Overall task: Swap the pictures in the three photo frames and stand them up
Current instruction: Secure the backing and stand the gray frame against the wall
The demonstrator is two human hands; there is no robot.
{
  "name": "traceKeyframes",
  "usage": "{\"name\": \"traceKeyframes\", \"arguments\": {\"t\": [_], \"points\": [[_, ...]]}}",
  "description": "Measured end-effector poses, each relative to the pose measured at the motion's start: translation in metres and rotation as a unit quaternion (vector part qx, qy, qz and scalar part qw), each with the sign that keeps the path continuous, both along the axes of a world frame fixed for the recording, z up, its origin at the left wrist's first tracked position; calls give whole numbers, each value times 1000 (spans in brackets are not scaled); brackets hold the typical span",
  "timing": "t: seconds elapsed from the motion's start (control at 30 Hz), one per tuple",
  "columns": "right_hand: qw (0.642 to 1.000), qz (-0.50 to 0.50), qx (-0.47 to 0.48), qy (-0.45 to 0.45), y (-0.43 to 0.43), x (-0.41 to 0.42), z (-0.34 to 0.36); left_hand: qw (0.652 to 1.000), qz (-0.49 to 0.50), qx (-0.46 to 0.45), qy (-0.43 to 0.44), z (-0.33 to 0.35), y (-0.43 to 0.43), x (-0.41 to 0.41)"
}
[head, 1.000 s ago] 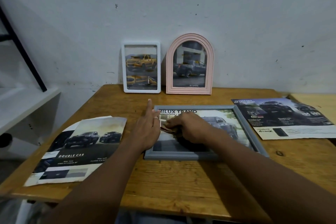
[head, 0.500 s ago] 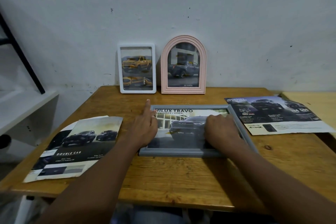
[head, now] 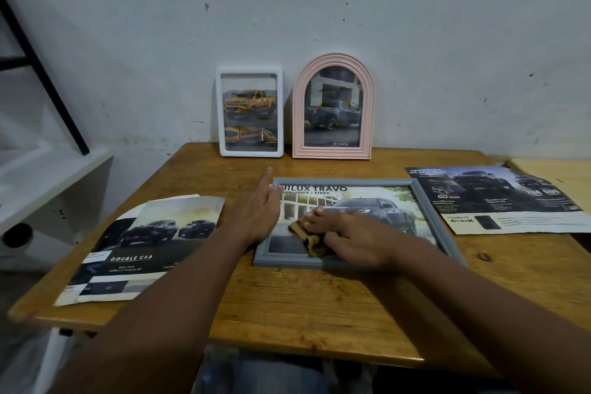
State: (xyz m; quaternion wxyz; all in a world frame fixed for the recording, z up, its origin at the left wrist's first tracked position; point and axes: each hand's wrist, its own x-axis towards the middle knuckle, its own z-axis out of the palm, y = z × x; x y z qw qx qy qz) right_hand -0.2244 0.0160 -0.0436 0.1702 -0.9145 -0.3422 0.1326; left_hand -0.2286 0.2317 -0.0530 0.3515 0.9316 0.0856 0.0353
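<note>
The right hand [head: 351, 233] has its grip on a small brown cloth [head: 302, 232]. Its fingers curl over the cloth and press it down. The left hand [head: 256, 211] holds nothing. Its fingers are straight, and it rests on the left end of the grey frame [head: 430, 214].

This frame lies flat on the tabletop [head: 303, 307], right under both hands. Its long side goes from left to right, and a truck picture [head: 383, 211] is inside. I think the front is being wiped and the frame is not yet stood up. The left hand is nearer an edge to lift it by.

Behind it, by the wall [head: 447, 41], the white frame [head: 280, 112] and the pink frame [head: 298, 112] stand side by side. A loose picture [head: 144, 243] lies left of the grey frame, and a loose sheet [head: 499, 201] lies right of it.
</note>
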Motion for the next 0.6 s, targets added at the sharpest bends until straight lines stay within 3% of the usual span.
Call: {"name": "traceKeyframes", "arguments": {"t": [0.13, 0.23, 0.4, 0.5, 0.6], "points": [[997, -42, -45, -41, -43, -7, 4, 1000, -8, 1, -9, -1, -4, -4], [984, -142, -66, -86, -75, -11, -2, 1000, -12, 12, -22, -1, -7, -8], [951, -284, -87, -81, -32, -23, -13, 999, -6, 9, -50, -2, -12, -11], [964, -256, -32, -62, 30, -33, -17, 999, -9, 10, -52, -3, -13, -11], [986, -142, 10, -90, 82, -45, -19, 998, -3, -8, -61, -8, -9, -7]]}}
